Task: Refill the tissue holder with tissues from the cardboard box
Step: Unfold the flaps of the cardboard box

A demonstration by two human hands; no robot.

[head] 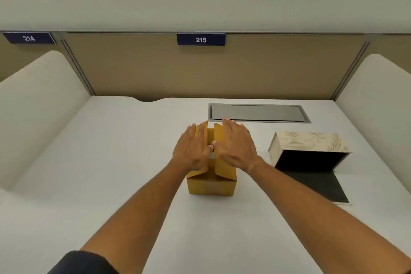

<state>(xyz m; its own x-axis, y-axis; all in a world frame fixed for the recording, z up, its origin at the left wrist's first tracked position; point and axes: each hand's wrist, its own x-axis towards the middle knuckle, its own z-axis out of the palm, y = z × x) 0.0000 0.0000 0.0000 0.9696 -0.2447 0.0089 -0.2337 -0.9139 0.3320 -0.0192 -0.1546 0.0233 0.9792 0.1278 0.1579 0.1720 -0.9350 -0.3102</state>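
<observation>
A small yellow-brown cardboard box (211,186) stands in the middle of the white desk. Its two top flaps are partly raised, with a narrow gap between them. My left hand (193,149) lies flat on the left flap and my right hand (237,145) lies flat on the right flap, fingers spread, thumbs almost touching over the gap. Something white shows in the gap. To the right, the cream patterned tissue holder (309,142) lies on its side with its dark inside facing me and its black-lined lid (320,184) folded flat onto the desk.
A grey metal cable hatch (259,113) is set flush into the desk (111,162) behind the box. Cream side panels stand at the left (37,100) and right (378,100). A tan back partition carries a blue label reading 215 (201,39).
</observation>
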